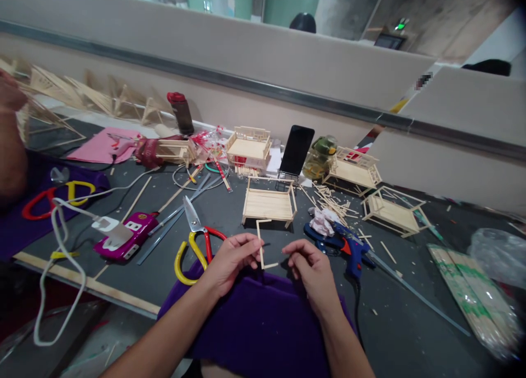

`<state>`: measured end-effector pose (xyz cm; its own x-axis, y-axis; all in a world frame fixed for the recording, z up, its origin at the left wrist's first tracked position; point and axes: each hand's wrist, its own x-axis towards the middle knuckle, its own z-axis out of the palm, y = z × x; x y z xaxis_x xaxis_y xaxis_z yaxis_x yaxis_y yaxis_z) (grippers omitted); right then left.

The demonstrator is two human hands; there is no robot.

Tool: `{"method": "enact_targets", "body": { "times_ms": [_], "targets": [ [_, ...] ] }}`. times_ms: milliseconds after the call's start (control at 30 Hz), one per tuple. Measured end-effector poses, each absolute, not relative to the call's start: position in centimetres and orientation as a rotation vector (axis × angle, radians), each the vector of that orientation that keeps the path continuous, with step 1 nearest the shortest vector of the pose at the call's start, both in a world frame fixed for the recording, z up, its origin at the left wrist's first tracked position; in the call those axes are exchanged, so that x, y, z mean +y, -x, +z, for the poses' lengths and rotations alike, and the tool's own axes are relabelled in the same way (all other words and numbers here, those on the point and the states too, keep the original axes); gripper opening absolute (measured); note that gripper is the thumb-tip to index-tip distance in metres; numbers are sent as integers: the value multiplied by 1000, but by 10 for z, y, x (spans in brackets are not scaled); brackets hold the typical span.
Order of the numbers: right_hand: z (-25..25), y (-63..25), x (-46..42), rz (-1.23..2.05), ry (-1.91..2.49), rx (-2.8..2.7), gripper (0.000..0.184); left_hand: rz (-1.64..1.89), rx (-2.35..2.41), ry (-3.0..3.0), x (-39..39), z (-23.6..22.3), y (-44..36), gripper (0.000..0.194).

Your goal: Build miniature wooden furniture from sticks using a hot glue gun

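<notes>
Pinched between the thumb and fingers of my left hand [240, 257] is a thin U-shaped wooden stick frame [262, 252], its two short ends pointing right. Beside the frame's lower end, my right hand [307, 264] is raised with curled fingers; a gap shows between thumb and fingertips, and I see nothing in it. Just beyond both hands stands a small wooden stick bed model [269, 204]. To the left of my left hand lie open scissors [196, 233] with red and yellow handles. A blue glue gun [352, 252] rests right of my right hand.
A purple cloth [263, 323] lies under my forearms. A magenta power adapter [129, 235] with white cable is on the left. Behind stand a phone [296, 150] and more models [249, 147]. Loose sticks [331, 202] and a bagged stick bundle [472, 290] lie right. Another person's arm [10, 148] is far left.
</notes>
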<state>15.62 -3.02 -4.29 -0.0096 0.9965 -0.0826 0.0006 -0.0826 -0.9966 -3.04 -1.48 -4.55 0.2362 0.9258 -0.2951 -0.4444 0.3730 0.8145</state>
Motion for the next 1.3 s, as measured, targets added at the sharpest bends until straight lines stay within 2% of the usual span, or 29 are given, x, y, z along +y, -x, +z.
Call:
{"method": "enact_targets", "body": {
  "times_ms": [133, 233, 433, 600, 833, 967, 1067, 1300],
  "targets": [
    [-37, -163, -34, 994, 1198, -1270, 18, 1040, 860, -666, -16, -45, 31, 23],
    [-28, -172, -39, 949, 1332, -1294, 13, 1041, 852, -678, -17, -45, 31, 22],
    [-24, -199, -54, 780, 1604, -1323, 29, 1055, 845, -681, -18, -45, 33, 21],
    [-30, -196, -62, 863, 1653, -1368, 29, 1136, 843, -666, -17, -42, 36, 20],
    [-32, -176, -57, 1168, 1437, -1127, 35, 1188, 871, -628, -15, -41, 40, 24],
    [-32, -177, -55, 1176, 1408, -1045, 31, 1178, 880, -632, -15, -41, 41, 24],
    [-31, -187, -56, 995, 1531, -1070, 34, 1175, 877, -645, -16, -41, 41, 24],
    [-28, -239, -66, 351, 2102, -1317, 35, 1182, 866, -650, -17, -41, 39, 21]
  ]
}}
